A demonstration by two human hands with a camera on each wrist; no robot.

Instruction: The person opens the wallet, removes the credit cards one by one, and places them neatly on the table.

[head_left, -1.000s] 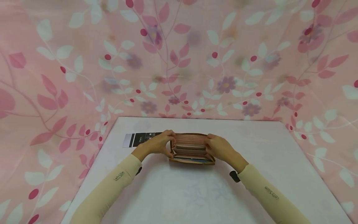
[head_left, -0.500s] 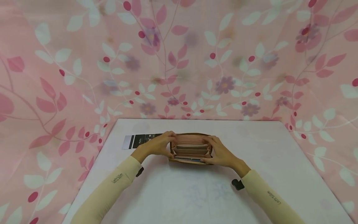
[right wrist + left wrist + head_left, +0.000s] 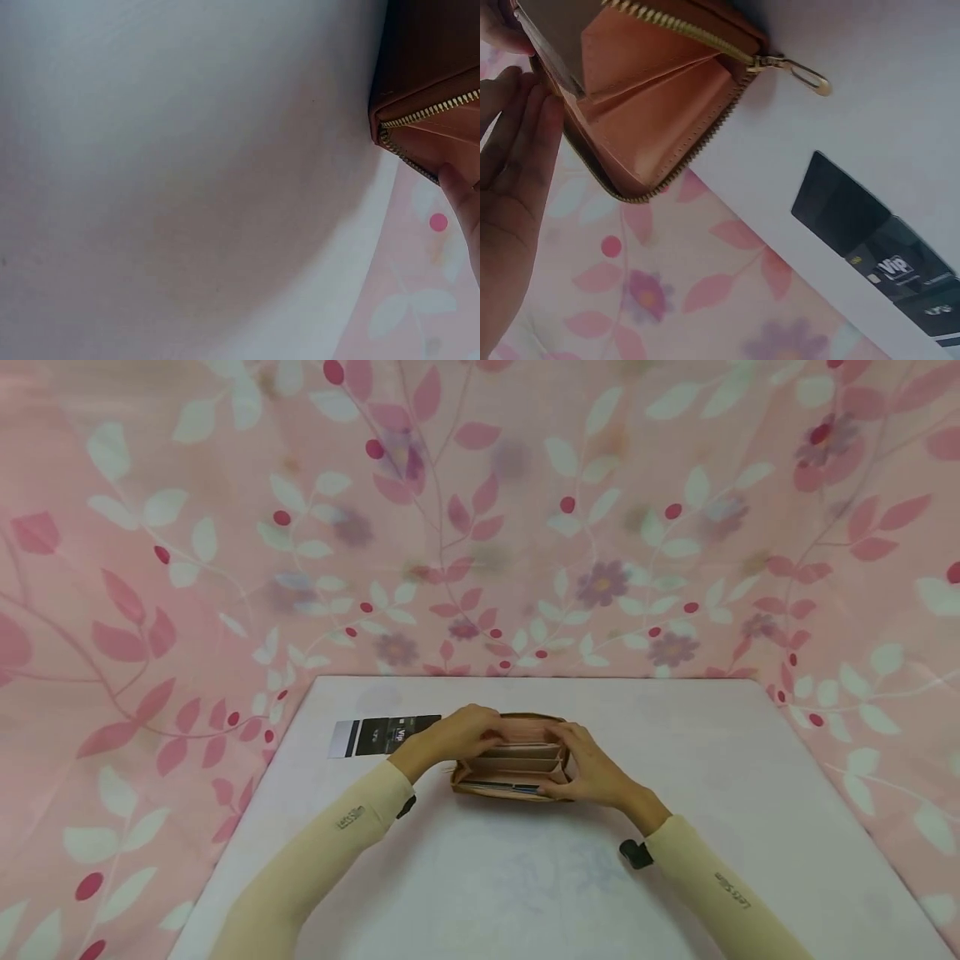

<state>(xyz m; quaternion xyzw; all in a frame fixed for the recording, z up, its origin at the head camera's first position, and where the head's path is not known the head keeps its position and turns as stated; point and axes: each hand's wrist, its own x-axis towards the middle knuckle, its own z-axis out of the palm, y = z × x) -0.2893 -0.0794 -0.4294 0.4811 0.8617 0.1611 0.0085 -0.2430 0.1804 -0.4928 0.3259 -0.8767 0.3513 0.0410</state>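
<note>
A brown zip-around wallet [image 3: 517, 764] stands unzipped in the middle of the table, its pink-tan compartments showing. My right hand [image 3: 596, 768] grips its right end, thumb at the front edge and fingers over the back panel. My left hand [image 3: 468, 733] reaches over the back left part, fingertips at the inner back panel. In the left wrist view those fingers [image 3: 525, 150] meet the wallet's edge, but I cannot tell whether they pinch it. Cards [image 3: 512, 787] show in the front compartment. A gold zip pull [image 3: 806, 77] hangs from the left end.
Several dark cards [image 3: 375, 737], one marked "VIP", lie in an overlapping row on the white table [image 3: 675, 743] left of the wallet, partly behind the left arm. A pink floral cloth [image 3: 480, 527] hangs behind and on both sides.
The right hand shifted from the wallet's back right corner to hold its right end with thumb at the front. The left hand then left the left end and moved right, to the back panel.
</note>
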